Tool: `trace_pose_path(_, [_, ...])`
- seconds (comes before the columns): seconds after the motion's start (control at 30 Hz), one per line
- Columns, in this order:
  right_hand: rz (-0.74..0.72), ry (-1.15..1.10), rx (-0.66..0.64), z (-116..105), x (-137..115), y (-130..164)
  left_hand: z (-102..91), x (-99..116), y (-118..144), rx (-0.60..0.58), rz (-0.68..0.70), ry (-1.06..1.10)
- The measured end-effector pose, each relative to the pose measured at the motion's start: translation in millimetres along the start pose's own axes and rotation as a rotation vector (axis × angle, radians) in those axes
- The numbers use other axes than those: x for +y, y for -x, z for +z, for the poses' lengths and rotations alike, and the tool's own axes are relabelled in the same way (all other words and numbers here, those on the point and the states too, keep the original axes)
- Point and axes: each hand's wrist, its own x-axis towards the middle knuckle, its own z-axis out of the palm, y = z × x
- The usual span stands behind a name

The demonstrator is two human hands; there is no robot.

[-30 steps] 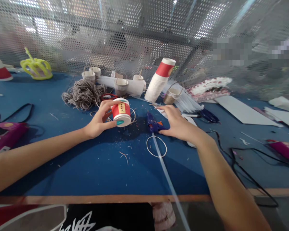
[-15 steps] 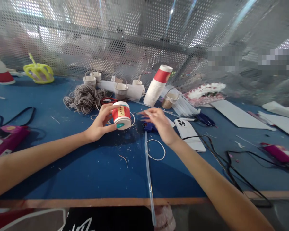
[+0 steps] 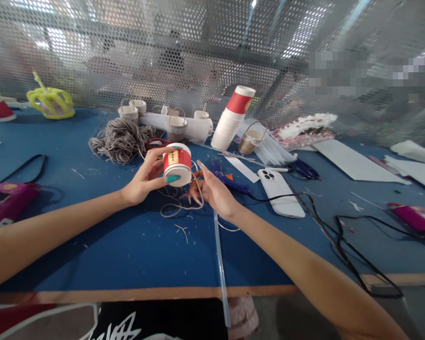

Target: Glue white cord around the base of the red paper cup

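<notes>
Gripping a red paper cup (image 3: pixel 177 163) at frame centre, left hand (image 3: pixel 144 178) fingers wrapped; right hand (image 3: pixel 212 191) pinches grey cord (image 3: pixel 177 208) beside it

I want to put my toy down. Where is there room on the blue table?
Bare blue table lies near the front edge, between the left forearm and the clear glue stick. More lies between the yellow crown and the grey cord pile. It is crowded around the red cup, the paper cup stack and the white phone.

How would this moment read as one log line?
left hand: holds red paper cup | right hand: on grey cord | glue gun: lying on blue table
</notes>
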Motion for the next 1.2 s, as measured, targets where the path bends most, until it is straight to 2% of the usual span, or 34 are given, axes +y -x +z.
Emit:
trace_pose_path(0.23, [0.098,-0.02,-0.095,-2,-9,4,-1.5,-2,0,0.009,0.001,-0.023])
trace_pose_path(0.33, [0.019,0.044,-0.109,-4,-12,5,-1.2,-2,0,0.024,-0.013,-0.042])
trace_pose_path(0.53, [-0.203,0.088,0.022,-6,-15,4,-0.3,3,0,0.071,0.012,-0.155])
trace_pose_path(0.7, [-0.299,0.178,0.072,-10,-16,2,0.3,7,1,0.022,-0.081,-0.217])
trace_pose_path(0.97, [-0.236,0.168,0.135,-8,-30,0,-2.3,6,-1,-0.068,-0.096,-0.301])
trace_pose_path(1.2, [-0.279,0.177,0.178,-11,-37,-1,-2.0,8,-2,-0.088,-0.096,-0.352])
